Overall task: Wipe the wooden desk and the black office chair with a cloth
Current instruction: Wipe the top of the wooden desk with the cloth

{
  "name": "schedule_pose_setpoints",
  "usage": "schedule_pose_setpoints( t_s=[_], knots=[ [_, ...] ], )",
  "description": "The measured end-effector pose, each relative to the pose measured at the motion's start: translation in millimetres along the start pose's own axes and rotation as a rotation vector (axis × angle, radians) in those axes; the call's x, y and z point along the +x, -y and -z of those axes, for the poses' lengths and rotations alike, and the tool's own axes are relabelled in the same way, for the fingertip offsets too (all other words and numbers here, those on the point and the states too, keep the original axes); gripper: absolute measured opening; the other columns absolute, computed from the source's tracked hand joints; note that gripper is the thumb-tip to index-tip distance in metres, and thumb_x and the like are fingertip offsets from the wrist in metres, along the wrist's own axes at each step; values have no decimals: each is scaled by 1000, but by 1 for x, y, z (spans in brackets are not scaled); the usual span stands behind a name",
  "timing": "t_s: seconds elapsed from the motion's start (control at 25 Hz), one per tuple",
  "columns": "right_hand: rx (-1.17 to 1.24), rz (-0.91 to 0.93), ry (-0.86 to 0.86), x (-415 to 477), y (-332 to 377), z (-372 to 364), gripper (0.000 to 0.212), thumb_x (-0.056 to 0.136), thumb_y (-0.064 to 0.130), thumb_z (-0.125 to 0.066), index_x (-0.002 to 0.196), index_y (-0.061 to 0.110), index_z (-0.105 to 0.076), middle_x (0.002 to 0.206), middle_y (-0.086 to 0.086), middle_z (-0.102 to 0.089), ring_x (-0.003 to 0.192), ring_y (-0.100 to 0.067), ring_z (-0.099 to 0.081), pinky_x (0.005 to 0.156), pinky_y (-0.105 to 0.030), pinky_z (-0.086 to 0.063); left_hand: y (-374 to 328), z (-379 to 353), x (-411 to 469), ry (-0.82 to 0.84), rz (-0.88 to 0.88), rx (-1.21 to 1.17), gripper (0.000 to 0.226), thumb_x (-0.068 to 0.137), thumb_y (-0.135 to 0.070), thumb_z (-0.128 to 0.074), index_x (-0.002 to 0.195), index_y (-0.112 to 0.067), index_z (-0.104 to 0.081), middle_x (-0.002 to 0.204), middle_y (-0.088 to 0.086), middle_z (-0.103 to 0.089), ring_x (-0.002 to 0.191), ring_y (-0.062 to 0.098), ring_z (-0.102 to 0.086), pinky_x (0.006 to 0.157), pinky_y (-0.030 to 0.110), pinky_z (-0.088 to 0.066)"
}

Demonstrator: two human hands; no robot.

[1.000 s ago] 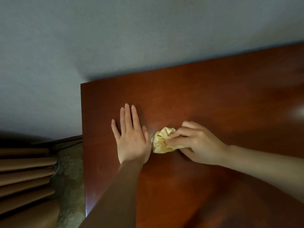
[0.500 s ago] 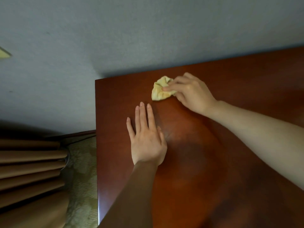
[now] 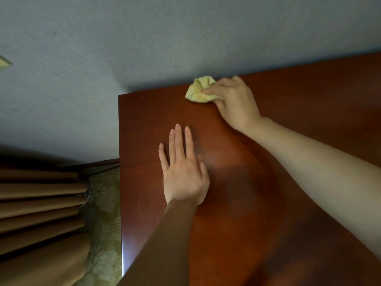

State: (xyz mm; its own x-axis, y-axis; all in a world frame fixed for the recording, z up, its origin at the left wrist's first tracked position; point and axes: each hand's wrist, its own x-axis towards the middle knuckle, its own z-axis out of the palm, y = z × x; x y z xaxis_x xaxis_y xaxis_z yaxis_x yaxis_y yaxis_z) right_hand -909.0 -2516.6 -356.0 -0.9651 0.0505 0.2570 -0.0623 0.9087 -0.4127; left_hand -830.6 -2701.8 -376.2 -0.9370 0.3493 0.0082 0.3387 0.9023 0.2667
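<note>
The reddish-brown wooden desk point(image 3: 268, 203) fills the right and lower part of the head view. A crumpled yellow cloth point(image 3: 199, 90) lies at the desk's far edge, against the wall. My right hand point(image 3: 234, 102) grips the cloth, fingers curled round it. My left hand point(image 3: 183, 172) rests flat on the desk, fingers straight, nearer to me and left of the right arm. The black office chair is not in view.
A grey-blue wall point(image 3: 144, 38) runs along the desk's far edge. Left of the desk's left edge hang brown pleated curtains point(image 3: 39, 213) over a patterned greenish floor point(image 3: 105, 213).
My right hand has slid the cloth away from me, from beside the left hand to the desk's far edge at the wall. The left hand has stayed flat on the desk.
</note>
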Motion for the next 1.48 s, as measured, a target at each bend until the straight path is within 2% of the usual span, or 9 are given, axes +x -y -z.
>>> schedule_pose_setpoints(
  t_s=[0.16, 0.32, 0.44, 0.52, 0.76, 0.96, 1.16, 1.24, 1.48],
  knots=[
    [106, 171, 104, -63, 2, 23, 36, 76, -5, -67, 107, 14, -72, 99, -6, -68, 79, -29, -54, 74, -36, -49, 0, 1, 0, 0, -6, 7, 64, 91, -34, -13, 152, -14, -5, 160, 5, -2, 147, 17, 5, 119, 43, 2],
    [156, 321, 262, -122, 1, 44, 37, 69, -3, -77, 101, 15, -74, 90, -3, -65, 74, -19, -53, 63, -33, -50, 0, 2, 0, 6, -6, 10, 65, 91, -35, -11, 152, -14, -4, 160, 5, -2, 146, 16, 5, 118, 41, 3],
    [154, 472, 383, -136, -3, 56, 27, 80, 9, -70, 106, 17, -73, 89, 0, -63, 74, -15, -53, 56, -31, -48, -1, 2, 1, 5, -7, 5, 64, 91, -35, -11, 152, -14, -4, 160, 4, -2, 146, 16, 5, 118, 40, 4],
    [136, 527, 365, -121, -9, 57, 22, 87, 12, -60, 103, 17, -74, 87, -2, -64, 72, -20, -56, 54, -35, -49, -1, 3, 1, 7, -8, 13, 64, 91, -35, -11, 151, -15, -3, 160, 4, -2, 146, 15, 5, 118, 39, 5],
    [58, 238, 219, -40, -27, 40, 30, 82, 2, -67, 109, 16, -72, 99, -11, -64, 87, -33, -57, 74, -40, -51, -2, 3, 1, 7, -9, -1, 62, 93, -34, -14, 151, -14, -8, 160, 4, -6, 146, 15, 2, 118, 39, 3],
    [-2, 49, 77, 9, -38, 22, 31, 88, 8, -59, 117, 17, -67, 106, -14, -61, 99, -35, -52, 80, -41, -44, -1, 3, 1, 4, -10, 1, 62, 93, -34, -14, 151, -14, -9, 159, 4, -7, 147, 16, 3, 119, 39, 3],
    [-117, -327, -139, 22, -22, -2, 35, 95, 13, -47, 123, 27, -62, 117, -7, -59, 105, -30, -50, 87, -37, -41, -1, 3, 1, 5, -14, 6, 62, 93, -34, -15, 151, -14, -14, 159, 5, -10, 147, 17, 1, 118, 40, 2],
    [-85, -324, -118, 14, -14, -2, 34, 93, 13, -50, 122, 27, -62, 115, -7, -59, 104, -29, -51, 85, -35, -41, -1, 3, 1, 5, -13, 16, 62, 92, -34, -14, 151, -14, -14, 159, 5, -10, 147, 17, 1, 118, 40, 2],
    [83, 57, 127, -65, -10, 34, 36, 78, 4, -65, 110, 18, -71, 96, -10, -64, 86, -32, -55, 76, -41, -50, -1, 4, 1, 12, -12, 24, 63, 92, -36, -12, 151, -15, -13, 159, 4, -8, 146, 16, 2, 118, 39, 3]
  ],
)
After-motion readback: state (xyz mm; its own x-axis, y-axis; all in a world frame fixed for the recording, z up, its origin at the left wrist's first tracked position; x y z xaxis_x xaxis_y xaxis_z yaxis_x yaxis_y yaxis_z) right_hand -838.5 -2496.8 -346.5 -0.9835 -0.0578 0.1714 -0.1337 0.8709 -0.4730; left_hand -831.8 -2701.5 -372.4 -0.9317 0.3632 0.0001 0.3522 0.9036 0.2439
